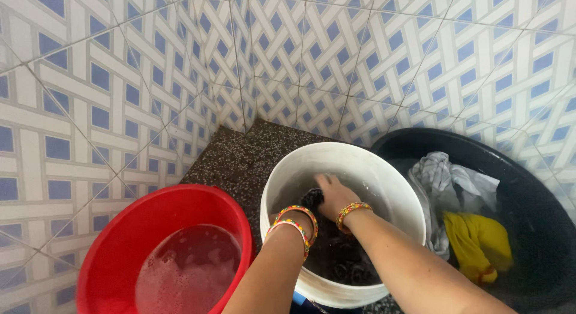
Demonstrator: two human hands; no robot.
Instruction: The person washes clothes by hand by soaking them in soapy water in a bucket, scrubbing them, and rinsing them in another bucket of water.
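Observation:
Both my hands reach into a white bucket of cloudy water. My right hand grips a dark wet cloth near the water's surface. My left hand is mostly under the water; only the wrist with two beaded bangles shows, so its grip cannot be seen. More dark cloth lies submerged at the near side of the bucket. A beaded bangle also circles my right wrist.
A red bucket with soapy water stands at the left. A black basin at the right holds a grey-white garment and a yellow one. Blue-and-white tiled walls meet in a corner behind; the floor is dark speckled stone.

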